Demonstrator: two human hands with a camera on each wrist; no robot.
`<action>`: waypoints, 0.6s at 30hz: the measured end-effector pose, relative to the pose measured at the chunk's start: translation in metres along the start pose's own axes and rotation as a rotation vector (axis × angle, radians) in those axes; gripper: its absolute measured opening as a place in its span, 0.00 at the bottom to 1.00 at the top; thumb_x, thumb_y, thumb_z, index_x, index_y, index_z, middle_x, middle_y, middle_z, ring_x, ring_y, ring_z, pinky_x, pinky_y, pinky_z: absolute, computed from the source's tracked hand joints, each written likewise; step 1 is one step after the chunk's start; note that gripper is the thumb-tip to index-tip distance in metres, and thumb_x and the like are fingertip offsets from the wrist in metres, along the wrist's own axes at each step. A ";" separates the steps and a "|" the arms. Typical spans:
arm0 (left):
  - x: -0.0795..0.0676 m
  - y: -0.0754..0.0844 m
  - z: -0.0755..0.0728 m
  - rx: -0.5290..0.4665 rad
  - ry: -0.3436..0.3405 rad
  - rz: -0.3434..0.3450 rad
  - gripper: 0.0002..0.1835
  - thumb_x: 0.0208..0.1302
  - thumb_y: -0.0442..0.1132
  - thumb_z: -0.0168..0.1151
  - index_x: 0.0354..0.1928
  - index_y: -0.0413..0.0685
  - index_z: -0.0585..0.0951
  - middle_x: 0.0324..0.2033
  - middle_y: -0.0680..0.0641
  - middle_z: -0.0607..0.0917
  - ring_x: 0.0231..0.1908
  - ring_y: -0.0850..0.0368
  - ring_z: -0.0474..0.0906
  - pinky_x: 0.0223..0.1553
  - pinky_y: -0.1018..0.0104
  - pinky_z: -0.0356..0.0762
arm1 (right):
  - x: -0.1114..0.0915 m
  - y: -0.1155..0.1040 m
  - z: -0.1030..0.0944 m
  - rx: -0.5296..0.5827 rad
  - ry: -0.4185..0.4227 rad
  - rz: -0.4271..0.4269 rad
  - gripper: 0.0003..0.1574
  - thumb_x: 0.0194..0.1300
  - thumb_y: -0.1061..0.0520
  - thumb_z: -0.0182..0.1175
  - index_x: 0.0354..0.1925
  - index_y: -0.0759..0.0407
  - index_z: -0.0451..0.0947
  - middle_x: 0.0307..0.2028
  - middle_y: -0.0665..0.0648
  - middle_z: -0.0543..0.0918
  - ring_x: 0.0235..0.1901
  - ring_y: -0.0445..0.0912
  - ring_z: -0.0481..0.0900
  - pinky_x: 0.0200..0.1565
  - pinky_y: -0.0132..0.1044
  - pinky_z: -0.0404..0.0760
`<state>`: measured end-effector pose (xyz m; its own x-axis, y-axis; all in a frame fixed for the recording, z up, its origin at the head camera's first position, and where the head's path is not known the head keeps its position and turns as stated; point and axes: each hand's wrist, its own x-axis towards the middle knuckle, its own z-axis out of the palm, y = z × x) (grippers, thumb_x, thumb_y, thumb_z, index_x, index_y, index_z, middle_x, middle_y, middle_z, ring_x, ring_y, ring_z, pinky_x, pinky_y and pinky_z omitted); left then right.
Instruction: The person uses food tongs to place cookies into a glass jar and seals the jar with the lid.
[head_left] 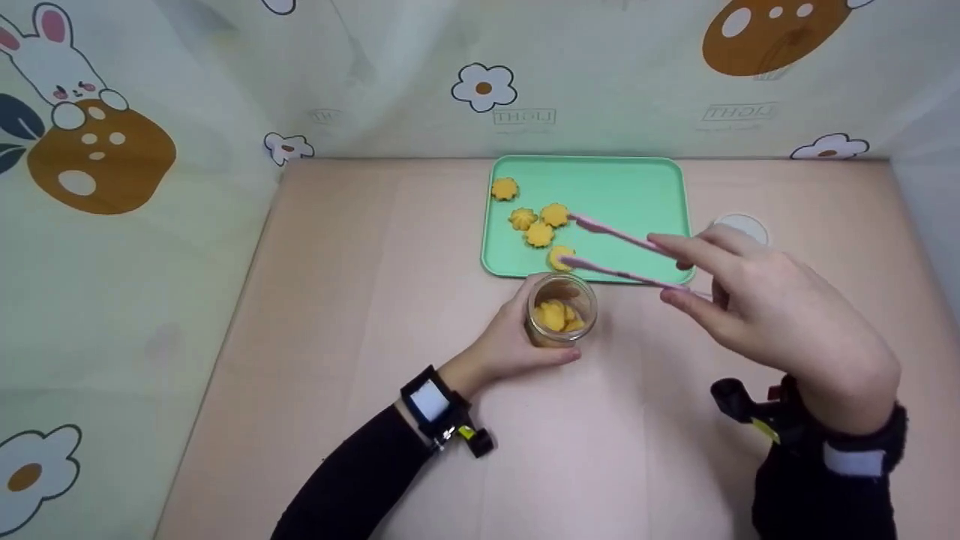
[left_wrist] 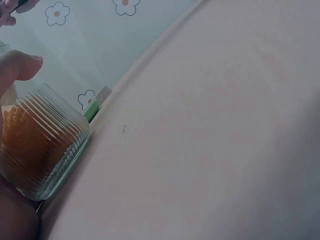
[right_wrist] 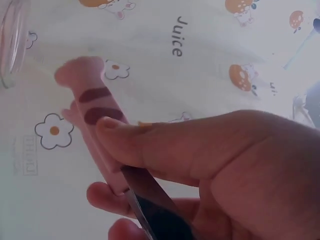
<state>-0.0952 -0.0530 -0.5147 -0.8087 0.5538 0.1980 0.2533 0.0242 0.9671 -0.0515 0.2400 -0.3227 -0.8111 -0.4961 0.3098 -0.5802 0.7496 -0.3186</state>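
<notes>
My left hand [head_left: 517, 334] grips a clear ribbed glass jar [head_left: 592, 319] just in front of the green tray [head_left: 622, 187]. Yellow flower-shaped cookies [head_left: 553, 315] lie inside the jar, and its mouth is uncovered. The left wrist view shows the jar's ribbed side [left_wrist: 65, 135] close to the table. My right hand [head_left: 780, 300] holds pink tongs [head_left: 615, 231] between thumb and fingers, their two arms spread apart. Nothing is pinched between the tong tips, which hover over the tray near a cookie [head_left: 561, 258]. In the right wrist view, the tongs [right_wrist: 95, 95] have paw-like tips with dark pads.
Several more yellow cookies [head_left: 539, 234] lie on the tray's left half. A round whitish disc [head_left: 742, 225] sits right of the tray, partly covered by my right hand. A patterned cloth [head_left: 390, 82] hangs behind the table [head_left: 322, 300] and along its left side.
</notes>
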 end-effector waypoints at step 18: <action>-0.001 -0.001 -0.001 0.002 -0.025 0.019 0.50 0.54 0.42 0.87 0.76 0.52 0.68 0.66 0.52 0.83 0.70 0.56 0.75 0.78 0.56 0.68 | 0.042 0.046 0.050 0.069 -0.394 0.303 0.32 0.75 0.52 0.71 0.73 0.58 0.79 0.49 0.64 0.85 0.47 0.59 0.83 0.46 0.59 0.85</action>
<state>-0.0954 -0.0547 -0.5154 -0.7905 0.5745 0.2122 0.2697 0.0155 0.9628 -0.1163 0.2316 -0.3693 -0.9026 -0.3983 -0.1633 -0.3069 0.8613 -0.4049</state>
